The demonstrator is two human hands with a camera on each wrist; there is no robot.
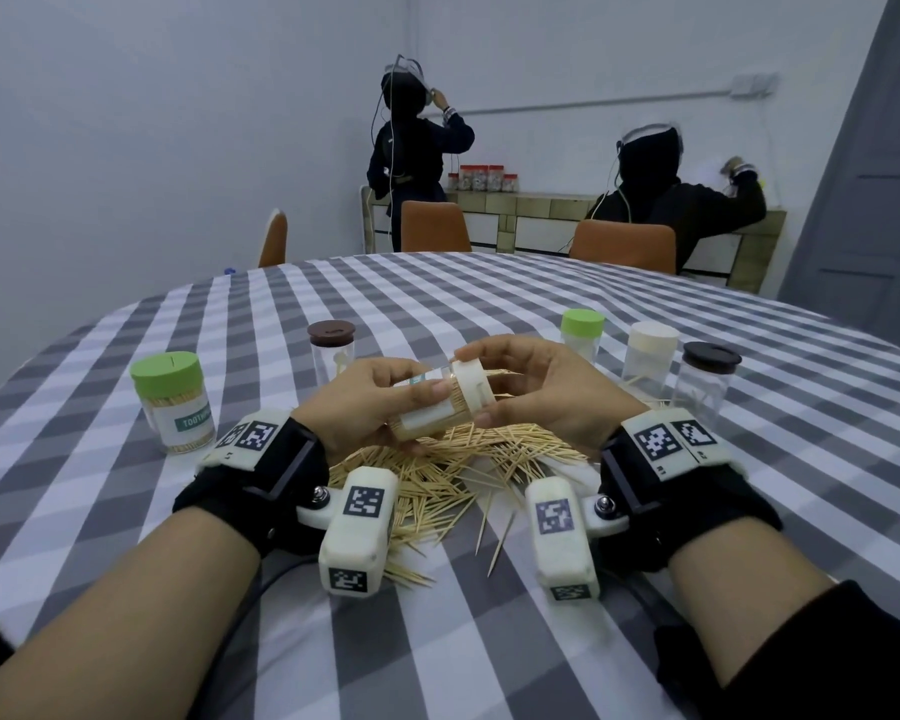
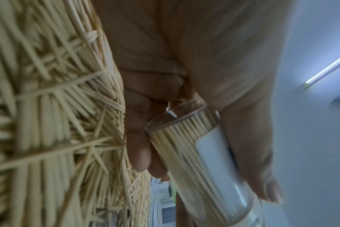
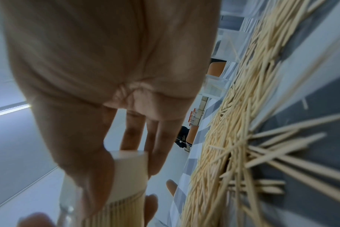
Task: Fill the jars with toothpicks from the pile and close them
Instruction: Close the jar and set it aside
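Observation:
A clear jar (image 1: 432, 407) packed with toothpicks is held tilted above the toothpick pile (image 1: 448, 475). My left hand (image 1: 380, 402) grips its body; the jar (image 2: 200, 156) shows there with a white label. My right hand (image 1: 536, 387) holds the cream lid (image 1: 471, 381) seated on the jar's mouth, with thumb and fingers round the lid (image 3: 126, 173). The pile (image 3: 233, 138) spreads over the checked cloth below both hands.
A full green-lidded jar (image 1: 175, 402) stands at the left and a brown-lidded jar (image 1: 332, 350) behind it. At the right stand a green-lidded jar (image 1: 583, 332), a cream-lidded jar (image 1: 651, 356) and a brown-lidded jar (image 1: 707, 379). Orange chairs and two people are beyond the table (image 1: 437, 293).

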